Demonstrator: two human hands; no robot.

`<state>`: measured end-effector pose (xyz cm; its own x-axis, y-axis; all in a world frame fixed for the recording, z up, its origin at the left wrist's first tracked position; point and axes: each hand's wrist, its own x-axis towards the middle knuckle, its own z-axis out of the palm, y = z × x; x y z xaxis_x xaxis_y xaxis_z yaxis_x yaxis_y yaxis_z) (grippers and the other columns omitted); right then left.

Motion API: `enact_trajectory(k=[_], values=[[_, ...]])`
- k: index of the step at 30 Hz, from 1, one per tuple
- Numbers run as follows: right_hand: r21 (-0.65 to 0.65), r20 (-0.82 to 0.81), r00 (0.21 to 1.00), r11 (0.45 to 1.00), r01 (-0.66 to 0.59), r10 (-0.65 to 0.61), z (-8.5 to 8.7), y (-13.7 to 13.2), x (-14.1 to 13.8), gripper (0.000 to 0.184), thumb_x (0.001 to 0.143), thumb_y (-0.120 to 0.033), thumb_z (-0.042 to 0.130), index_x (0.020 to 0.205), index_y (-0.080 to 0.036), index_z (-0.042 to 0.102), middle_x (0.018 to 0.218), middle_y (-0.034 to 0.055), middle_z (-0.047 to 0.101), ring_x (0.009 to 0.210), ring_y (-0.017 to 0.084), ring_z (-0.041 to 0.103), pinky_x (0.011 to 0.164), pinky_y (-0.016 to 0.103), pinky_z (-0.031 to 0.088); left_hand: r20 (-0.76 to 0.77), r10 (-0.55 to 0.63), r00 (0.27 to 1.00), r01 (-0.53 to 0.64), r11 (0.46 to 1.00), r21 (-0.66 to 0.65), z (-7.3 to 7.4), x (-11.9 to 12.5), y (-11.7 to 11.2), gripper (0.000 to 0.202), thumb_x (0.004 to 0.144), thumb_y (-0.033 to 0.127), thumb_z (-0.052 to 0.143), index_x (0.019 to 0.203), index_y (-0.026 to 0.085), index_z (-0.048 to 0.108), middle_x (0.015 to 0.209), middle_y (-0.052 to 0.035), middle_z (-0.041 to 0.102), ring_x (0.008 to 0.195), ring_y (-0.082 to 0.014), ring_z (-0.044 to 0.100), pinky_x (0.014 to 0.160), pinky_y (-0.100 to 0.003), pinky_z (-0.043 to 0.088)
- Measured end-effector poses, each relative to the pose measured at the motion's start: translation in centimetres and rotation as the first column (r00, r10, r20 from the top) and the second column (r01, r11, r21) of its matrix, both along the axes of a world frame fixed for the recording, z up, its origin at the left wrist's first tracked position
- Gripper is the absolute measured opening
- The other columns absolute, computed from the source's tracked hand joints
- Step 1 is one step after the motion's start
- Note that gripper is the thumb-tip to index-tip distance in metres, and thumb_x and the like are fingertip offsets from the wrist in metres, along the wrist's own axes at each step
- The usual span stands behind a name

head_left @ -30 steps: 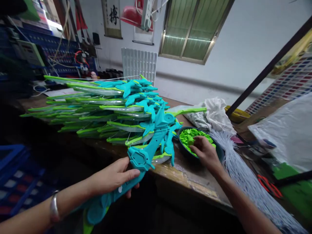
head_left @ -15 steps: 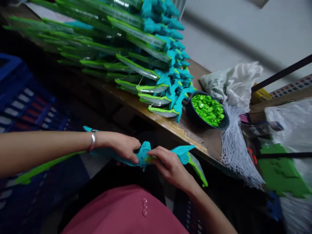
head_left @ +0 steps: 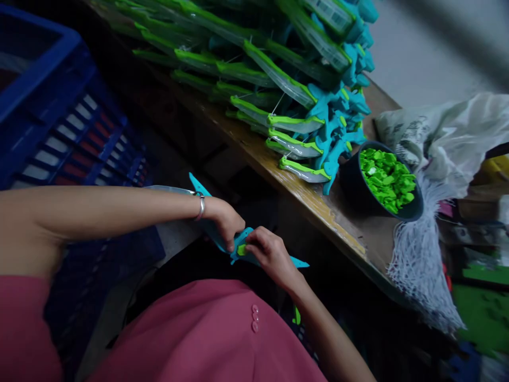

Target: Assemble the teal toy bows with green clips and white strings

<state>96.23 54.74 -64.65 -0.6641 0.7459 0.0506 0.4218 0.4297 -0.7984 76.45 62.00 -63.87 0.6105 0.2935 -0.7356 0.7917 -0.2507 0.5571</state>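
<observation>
A teal toy bow (head_left: 210,232) is held low in front of my body, above my lap. My left hand (head_left: 228,223) is closed around its middle, with the thumb pressed near the centre. A small bright green plastic piece (head_left: 241,249) lies against the teal centre part. The curled fingertips of my right hand (head_left: 272,254) touch the right side of that piece. Both hands and the left forearm hide much of the bow; a teal point (head_left: 300,262) sticks out past my right hand.
Similar teal and green bows (head_left: 296,142) are stacked on the wooden table (head_left: 318,209). Beside them stand a dark bowl (head_left: 352,185) of green pieces, a bundle of white strings (head_left: 421,265) and a white plastic bag (head_left: 457,127). Blue crates (head_left: 71,106) stand at the left.
The view has shifted, so the table things appear farther right. The bow has turned between my hands. The green piece at my right fingertips now shows clearly against the bow's centre.
</observation>
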Motion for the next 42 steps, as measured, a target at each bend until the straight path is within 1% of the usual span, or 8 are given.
enact_trajectory(k=[4, 8, 12, 18, 22, 29, 36, 42], values=[[0.013, -0.018, 0.999, 1.000, 0.027, -0.027, -0.1, 0.3, -0.5, 0.012, 0.100, -0.021, 0.059, 0.089, -0.021, 0.064, 0.088, 0.0018, 0.060, 0.080, 0.016, 0.059, 0.070, 0.027, 0.047, 0.000, 0.012, 1.000, -0.012, 1.000, 0.008, -0.5, -0.3, 0.5, 0.026, 0.055, 0.039, 0.088, 0.056, 0.020, 0.070, 0.055, -0.0043, 0.066, 0.060, -0.0232, 0.063, 0.064, -0.030, 0.051], [0.030, -0.029, 0.998, 0.998, 0.060, -0.060, -0.5, 0.1, -0.9, 0.013, 0.101, -0.022, 0.059, 0.089, -0.021, 0.064, 0.091, 0.0026, 0.060, 0.082, 0.016, 0.060, 0.072, 0.028, 0.047, 0.007, -0.041, 0.999, 0.041, 0.999, 0.035, -0.3, -0.5, 0.7, 0.025, 0.063, 0.039, 0.086, 0.059, 0.018, 0.072, 0.062, -0.0076, 0.071, 0.060, -0.0232, 0.063, 0.062, -0.031, 0.049], [0.054, -0.029, 0.986, 0.985, 0.164, -0.163, -1.7, -0.4, -0.9, 0.007, 0.100, -0.028, 0.062, 0.099, -0.022, 0.064, 0.102, 0.0054, 0.057, 0.087, 0.018, 0.058, 0.075, 0.030, 0.048, -0.006, -0.078, 0.997, 0.078, 0.991, 0.105, 0.3, -0.5, 0.6, 0.037, 0.070, 0.050, 0.082, 0.077, 0.014, 0.078, 0.077, -0.0138, 0.076, 0.067, -0.0252, 0.066, 0.062, -0.030, 0.047], [0.011, -0.030, 0.945, 0.946, 0.325, -0.325, -3.1, -0.9, -0.5, 0.033, 0.094, -0.041, 0.072, 0.116, -0.021, 0.059, 0.099, 0.0038, 0.056, 0.078, 0.017, 0.055, 0.071, 0.031, 0.050, -0.050, -0.103, 0.993, 0.111, 0.975, 0.193, 1.2, -0.3, -0.1, 0.062, 0.072, 0.064, 0.077, 0.105, 0.012, 0.079, 0.106, -0.0214, 0.077, 0.088, -0.0328, 0.071, 0.064, -0.030, 0.046], [-0.008, -0.068, 0.953, 0.955, 0.296, -0.296, -3.6, -1.0, -0.6, 0.031, 0.096, -0.044, 0.070, 0.115, -0.022, 0.062, 0.098, 0.0036, 0.057, 0.074, 0.016, 0.055, 0.066, 0.029, 0.048, -0.066, -0.137, 0.988, 0.148, 0.965, 0.216, 1.2, -0.3, -0.4, 0.065, 0.078, 0.065, 0.071, 0.109, 0.008, 0.078, 0.108, -0.0243, 0.076, 0.088, -0.0341, 0.072, 0.063, -0.032, 0.047], [0.012, -0.164, 0.945, 0.957, 0.288, -0.283, -4.5, -0.8, -0.8, 0.020, 0.097, -0.043, 0.067, 0.104, -0.024, 0.068, 0.104, 0.0061, 0.057, 0.084, 0.019, 0.057, 0.073, 0.033, 0.051, -0.054, -0.121, 0.991, 0.131, 0.965, 0.226, 0.9, -0.3, -0.4, 0.066, 0.076, 0.064, 0.071, 0.110, 0.008, 0.078, 0.104, -0.0245, 0.077, 0.083, -0.0351, 0.072, 0.063, -0.035, 0.048], [-0.114, -0.139, 0.944, 0.952, 0.284, -0.298, -3.4, -1.1, -1.1, 0.008, 0.092, -0.028, 0.071, 0.088, -0.022, 0.068, 0.108, 0.0055, 0.056, 0.091, 0.019, 0.058, 0.077, 0.031, 0.051, -0.057, -0.040, 0.998, 0.052, 0.972, 0.230, 1.0, 0.0, -0.7, 0.055, 0.069, 0.061, 0.079, 0.097, 0.013, 0.082, 0.094, -0.0202, 0.079, 0.080, -0.0330, 0.072, 0.065, -0.033, 0.049], [-0.195, -0.108, 0.935, 0.930, 0.312, -0.336, -3.0, -1.1, -1.4, 0.013, 0.088, -0.026, 0.072, 0.093, -0.021, 0.061, 0.109, 0.0045, 0.056, 0.083, 0.016, 0.055, 0.071, 0.028, 0.048, -0.077, -0.092, 0.993, 0.107, 0.968, 0.228, 1.6, -0.1, -0.9, 0.060, 0.079, 0.061, 0.070, 0.108, 0.009, 0.080, 0.104, -0.0246, 0.078, 0.089, -0.0368, 0.074, 0.063, -0.033, 0.048]])
